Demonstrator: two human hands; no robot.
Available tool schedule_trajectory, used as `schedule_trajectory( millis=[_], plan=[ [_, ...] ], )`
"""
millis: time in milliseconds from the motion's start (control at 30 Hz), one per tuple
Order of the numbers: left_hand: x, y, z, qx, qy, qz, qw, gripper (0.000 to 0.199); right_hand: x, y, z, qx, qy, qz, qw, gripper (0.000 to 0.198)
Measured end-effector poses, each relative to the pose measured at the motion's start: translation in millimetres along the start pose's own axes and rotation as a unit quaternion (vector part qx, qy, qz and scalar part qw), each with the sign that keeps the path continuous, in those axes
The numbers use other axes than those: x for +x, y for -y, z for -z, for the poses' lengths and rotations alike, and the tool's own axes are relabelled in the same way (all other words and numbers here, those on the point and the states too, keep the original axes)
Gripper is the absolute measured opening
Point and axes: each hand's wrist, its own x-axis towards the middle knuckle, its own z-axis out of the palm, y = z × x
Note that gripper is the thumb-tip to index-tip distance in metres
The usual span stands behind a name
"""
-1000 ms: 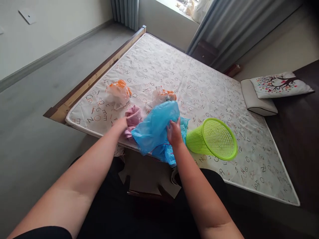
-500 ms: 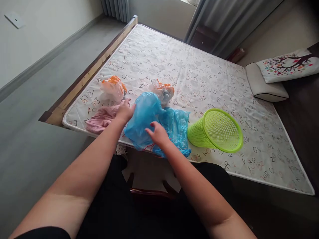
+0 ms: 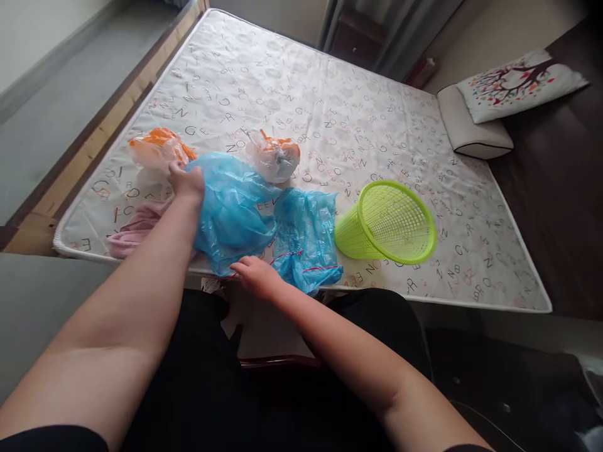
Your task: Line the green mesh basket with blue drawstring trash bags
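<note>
Mattress (image 3: pixel 330 138) bears a puffed-out blue bag (image 3: pixel 235 210) between a pink cloth (image 3: pixel 139 229) and a green basket (image 3: pixel 355 235), the right hand (image 3: pixel 258 276) pinching the bag's near edge and the left hand (image 3: pixel 187 182) against its left side, that grip too hidden to tell.

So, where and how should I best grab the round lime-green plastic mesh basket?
I'd take the basket by the near edge of its rim, reaching down from above with your right hand, fingers inside and thumb outside. Its mouth faces the camera, so fingers can likely get in, and the solid-looking band seems easier to pinch than the mesh side.
</note>
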Motion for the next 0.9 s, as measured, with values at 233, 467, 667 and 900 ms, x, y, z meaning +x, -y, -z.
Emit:
schedule_trajectory(
  millis=[233,467,667,900],
  plan=[
    [-67.8,-8.7,-69.1,0.355,0.208,-0.147,0.900,0.068,-42.1,1.6,57.5,0.056,0.014,-0.034,0.998,0.041],
    [-69.8,4.1,-99.8,0.438,0.277,-0.034,0.855,0.084,-94.9,-29.0,106.4,0.043,-0.131,-0.114,0.984,0.036],
    [-92.4,-49.1,-103.5,0.396,0.146,-0.158,0.893,0.078,-141.8,-56.6,132.1,0.060,-0.186,-0.178,0.965,0.041],
    [-141.9,10.5,-104.0,0.484,0.284,0.081,0.824,0.096,-170.5,-72.2,119.2,0.057,-0.037,-0.139,0.988,0.036]
  ],
)
